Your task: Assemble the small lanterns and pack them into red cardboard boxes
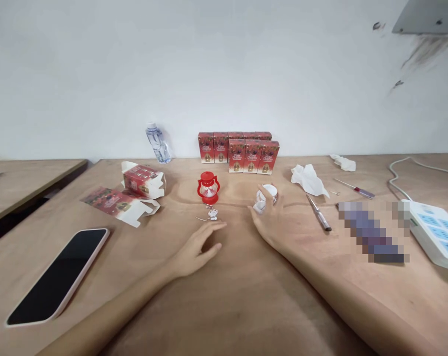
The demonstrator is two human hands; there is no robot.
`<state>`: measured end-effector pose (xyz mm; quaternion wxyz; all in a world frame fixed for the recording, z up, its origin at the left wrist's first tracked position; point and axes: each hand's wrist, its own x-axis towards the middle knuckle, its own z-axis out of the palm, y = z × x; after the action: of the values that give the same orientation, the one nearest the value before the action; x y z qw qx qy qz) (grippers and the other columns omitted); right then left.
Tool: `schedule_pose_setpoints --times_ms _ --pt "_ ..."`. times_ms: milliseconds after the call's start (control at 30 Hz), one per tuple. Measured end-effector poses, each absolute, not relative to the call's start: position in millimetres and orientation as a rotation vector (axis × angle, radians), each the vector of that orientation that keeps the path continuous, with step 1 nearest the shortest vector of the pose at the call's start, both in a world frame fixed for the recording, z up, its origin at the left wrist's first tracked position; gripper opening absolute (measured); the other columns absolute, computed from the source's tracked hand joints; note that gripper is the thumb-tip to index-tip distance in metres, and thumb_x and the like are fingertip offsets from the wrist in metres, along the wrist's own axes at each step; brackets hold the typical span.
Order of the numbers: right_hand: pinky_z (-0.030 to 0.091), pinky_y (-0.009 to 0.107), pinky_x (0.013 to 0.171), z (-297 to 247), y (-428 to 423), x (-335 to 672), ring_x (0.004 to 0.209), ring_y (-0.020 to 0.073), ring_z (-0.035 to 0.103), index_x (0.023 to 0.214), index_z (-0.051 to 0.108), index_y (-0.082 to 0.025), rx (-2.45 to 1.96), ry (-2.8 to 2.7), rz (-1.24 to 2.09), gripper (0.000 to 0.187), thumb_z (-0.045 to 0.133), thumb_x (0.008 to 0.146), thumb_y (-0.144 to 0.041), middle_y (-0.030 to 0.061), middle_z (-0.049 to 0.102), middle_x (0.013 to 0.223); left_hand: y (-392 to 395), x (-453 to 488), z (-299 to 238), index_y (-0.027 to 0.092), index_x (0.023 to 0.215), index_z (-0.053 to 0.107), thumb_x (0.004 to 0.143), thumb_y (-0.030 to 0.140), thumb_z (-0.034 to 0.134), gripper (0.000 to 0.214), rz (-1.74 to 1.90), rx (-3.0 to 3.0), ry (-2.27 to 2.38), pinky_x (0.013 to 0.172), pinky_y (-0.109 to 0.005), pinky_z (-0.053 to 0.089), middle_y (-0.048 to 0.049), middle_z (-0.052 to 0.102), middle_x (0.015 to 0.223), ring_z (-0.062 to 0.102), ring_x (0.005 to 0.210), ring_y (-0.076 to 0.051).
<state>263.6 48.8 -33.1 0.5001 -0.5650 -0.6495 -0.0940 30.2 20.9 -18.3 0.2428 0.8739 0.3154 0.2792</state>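
My left hand [196,249] rests on the table, fingers stretched out and apart, with nothing in it. Just beyond its fingertips lie a small white part and thin bent metal wires [212,214]. Behind these stands a small red toy lantern [208,188], upright, with a clear middle. My right hand [270,220] has its thumb and fingers around a small round white piece [270,189] with a shiny, crumpled-looking side. The fingers partly cover it, so I cannot make out exactly what it is.
Several red printed boxes [237,156] stand by the wall, near a water bottle [158,143]. Opened boxes [142,180] and a phone [59,277] lie left. On the right are crumpled tissue [308,180], screwdrivers [319,215], a blurred-out object [370,232] and a power strip [436,232].
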Motion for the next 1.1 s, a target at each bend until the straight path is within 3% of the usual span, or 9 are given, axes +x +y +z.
schedule_pose_setpoints --times_ms 133,267,333,467,633,700,867,967,1100 --pt "0.048 0.046 0.092 -41 46 262 0.114 0.0243 0.051 0.128 0.035 -0.029 -1.078 -1.564 -0.147 0.053 0.060 0.082 -0.024 0.0102 0.044 0.124 34 49 -29 0.020 0.125 0.045 0.085 0.023 0.054 0.041 0.959 2.010 0.787 0.099 -0.044 0.047 -0.0139 0.056 0.127 0.056 0.117 -0.022" --pt "0.053 0.044 0.085 -51 30 242 0.114 0.0253 0.052 0.126 0.026 -0.034 -0.726 -1.614 0.024 0.067 0.069 0.074 -0.033 0.0082 0.045 0.121 32 55 -28 0.022 0.133 0.034 0.076 0.029 0.067 0.066 0.939 1.917 0.664 0.101 -0.046 0.045 -0.0164 0.046 0.137 0.049 0.124 -0.026" --pt "0.055 0.043 0.081 -52 20 229 0.112 0.0259 0.055 0.124 0.024 -0.037 -0.617 -1.683 0.127 0.070 0.070 0.073 -0.037 0.0074 0.044 0.123 27 55 -28 0.021 0.130 0.037 0.069 0.034 0.074 0.072 0.913 1.916 0.620 0.094 -0.042 0.049 -0.0153 0.050 0.133 0.054 0.118 -0.027" --pt "0.053 0.044 0.088 -44 8 215 0.117 0.0270 0.052 0.121 0.036 -0.036 -0.596 -1.784 0.148 0.051 0.065 0.078 -0.040 0.0067 0.033 0.131 22 55 -28 0.017 0.119 0.045 0.067 0.038 0.075 0.064 0.913 1.817 0.673 0.078 -0.035 0.053 -0.0117 0.062 0.113 0.063 0.095 -0.023" --pt "0.046 0.047 0.097 -34 8 220 0.123 0.0287 0.041 0.097 0.061 -0.028 -0.818 -1.740 -0.060 0.019 0.064 0.080 -0.034 0.0060 0.031 0.131 25 56 -26 0.015 0.112 0.049 0.069 0.032 0.070 0.051 1.055 1.717 0.821 0.080 -0.034 0.051 -0.0098 0.064 0.107 0.063 0.094 -0.022" --pt "0.045 0.046 0.095 -33 8 221 0.118 0.0263 0.045 0.083 0.062 -0.024 -0.879 -1.748 -0.133 0.007 0.063 0.081 -0.031 0.0069 0.038 0.124 26 56 -24 0.016 0.107 0.051 0.067 0.027 0.070 0.046 1.116 1.724 0.958 0.075 -0.030 0.051 -0.0060 0.067 0.098 0.064 0.086 -0.019" --pt "0.045 0.038 0.083 -28 5 219 0.094 0.0199 0.056 0.073 0.052 -0.021 -0.794 -1.820 -0.204 0.013 0.056 0.085 -0.023 0.0037 0.060 0.084 34 44 -20 0.018 0.101 0.055 0.066 0.020 0.068 0.037 1.253 1.866 1.276 0.071 -0.028 0.050 -0.0011 0.067 0.092 0.063 0.080 -0.016" --pt "0.043 0.033 0.072 -26 5 219 0.075 0.0163 0.057 0.074 0.048 -0.021 -0.714 -1.822 -0.205 0.014 0.050 0.088 -0.022 0.0004 0.059 0.069 45 33 -18 0.019 0.094 0.060 0.069 0.021 0.068 0.026 1.351 2.052 1.280 0.075 -0.030 0.050 -0.0018 0.068 0.092 0.063 0.083 -0.018" --pt "0.037 0.026 0.055 -25 8 218 0.058 0.0120 0.045 0.076 0.045 -0.020 -0.621 -1.794 -0.077 0.017 0.043 0.093 -0.026 -0.0011 0.048 0.062 53 22 -15 0.020 0.097 0.062 0.073 0.021 0.065 0.024 1.345 2.370 1.290 0.079 -0.035 0.049 -0.0038 0.069 0.096 0.064 0.089 -0.021"
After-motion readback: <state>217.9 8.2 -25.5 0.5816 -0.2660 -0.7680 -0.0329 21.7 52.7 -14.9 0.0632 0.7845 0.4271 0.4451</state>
